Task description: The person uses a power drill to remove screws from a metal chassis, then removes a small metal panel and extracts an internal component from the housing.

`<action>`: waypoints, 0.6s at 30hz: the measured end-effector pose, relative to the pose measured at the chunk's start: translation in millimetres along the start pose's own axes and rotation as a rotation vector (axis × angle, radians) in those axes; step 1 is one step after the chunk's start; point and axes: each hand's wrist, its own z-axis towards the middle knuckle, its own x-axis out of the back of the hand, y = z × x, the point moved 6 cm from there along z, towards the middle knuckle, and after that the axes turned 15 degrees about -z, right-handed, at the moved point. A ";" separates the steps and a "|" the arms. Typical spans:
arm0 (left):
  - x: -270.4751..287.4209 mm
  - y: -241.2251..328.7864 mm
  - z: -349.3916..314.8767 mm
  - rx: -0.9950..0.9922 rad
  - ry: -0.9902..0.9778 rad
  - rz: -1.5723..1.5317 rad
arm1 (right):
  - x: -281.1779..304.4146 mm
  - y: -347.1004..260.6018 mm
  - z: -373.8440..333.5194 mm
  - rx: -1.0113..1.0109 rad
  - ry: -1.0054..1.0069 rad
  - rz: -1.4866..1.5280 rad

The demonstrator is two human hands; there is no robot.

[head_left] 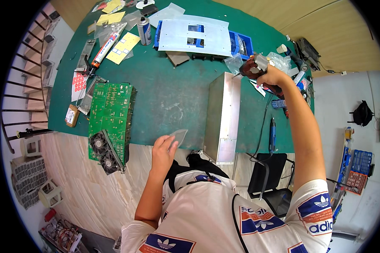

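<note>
My right hand [274,77] is closed round the grip of a red and grey cordless drill [254,67]. The drill's bit points left, close to the far end of a long silver metal case [216,118]; whether it touches the case I cannot tell. My left hand [163,151] pinches a small clear plastic bag [179,137] at the table's near edge, left of the case. Farther left lies a green circuit board assembly [109,109], with two black fans [105,152] at its near end.
On the green table [169,97], a white perforated sheet [211,31] lies over blue bins [240,44] at the back. A spray can [144,31] and sealant tube [105,50] are at back left. A blue electric screwdriver [272,135] lies right, beside a black chair [270,181].
</note>
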 end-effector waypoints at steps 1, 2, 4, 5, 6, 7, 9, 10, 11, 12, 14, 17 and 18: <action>0.5 -0.4 -0.6 0.013 -0.005 -0.005 | -1.1 1.0 0.5 0.005 0.002 -0.001; 1.2 0.3 -0.7 -0.014 -0.002 0.011 | -1.0 3.1 0.4 -0.001 0.022 -0.004; 2.6 0.0 -1.3 -0.066 0.003 0.044 | -2.8 3.4 -3.8 -0.011 0.059 -0.008; 2.7 -1.3 -2.3 -0.066 0.003 0.045 | -4.3 0.9 -6.4 -0.016 0.049 0.015; 2.7 -2.3 -3.4 -0.065 0.003 0.047 | -4.6 -1.4 -9.1 -0.021 0.040 0.039; 2.7 -2.6 -3.4 -0.067 0.002 0.047 | -4.4 -3.3 -12.8 -0.027 0.032 0.063; 2.1 -3.3 -2.7 -0.067 0.001 0.042 | -1.8 -5.3 -20.0 -0.027 0.075 0.049; 1.6 -2.9 -2.7 -0.066 -0.001 0.039 | -1.0 -3.9 -22.7 -0.029 0.095 0.042; 1.0 -2.0 -2.0 -0.078 -0.005 0.035 | -1.4 -3.0 -25.2 -0.005 0.067 0.050; 0.1 -1.4 -0.2 -0.091 -0.008 0.030 | -0.4 -1.5 -28.7 0.019 0.041 0.057; -0.8 1.3 4.4 -0.122 -0.004 0.015 | 0.6 -7.7 -37.2 0.092 0.047 0.088; -2.5 0.3 12.7 -0.127 0.002 -0.019 | -12.5 -31.4 -75.6 0.197 0.092 0.181; -5.0 -3.3 16.5 -0.098 -0.004 -0.039 | -17.4 -49.3 -94.1 0.203 0.074 0.220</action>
